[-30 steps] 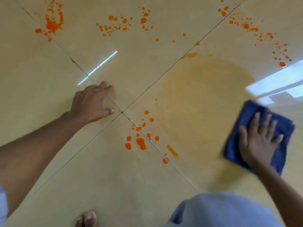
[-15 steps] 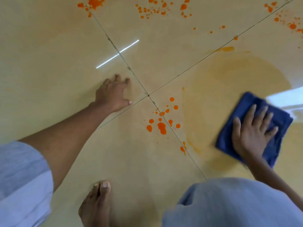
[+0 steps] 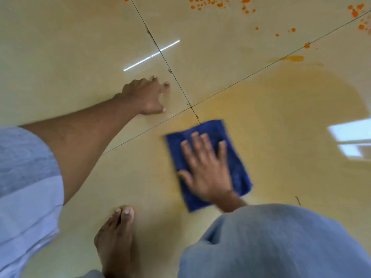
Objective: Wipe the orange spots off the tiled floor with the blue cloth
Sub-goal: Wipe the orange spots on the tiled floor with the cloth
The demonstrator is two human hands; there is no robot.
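Where a cluster of orange drops lay by the tile joint a second ago, the floor [image 3: 60, 47] now shows only a pale orange film, because the cloth [image 3: 208, 163] has swept in from the right and lies over that very patch, just below the crossing of the grout lines [image 3: 190, 107]. The wide yellowish smear [image 3: 291, 121] to the right marks ground already wiped; it reads as thinned stain, not clean tile, so I judge it will need another pass, perhaps with a fresh face of the cloth.

The left arm [image 3: 84, 133] reaches out as a prop. The left hand [image 3: 147, 97] is spread on the tile left of the joint, fingers arched and splayed, holding nothing.

The right hand [image 3: 206, 167] lies flat and open on the cloth, fingers spread, pressing it down rather than gripping it; its blur suggests it is mid-stroke.

A bare foot [image 3: 116, 239] stands near the bottom edge, a knee [image 3: 281, 243] in grey cloth beside it.

Smallest are the spots [image 3: 210, 3] still whole: a scatter along the top edge and more at the top right corner. The near cluster is dealt with; these far ones remain, and reaching them likely means shifting forward.
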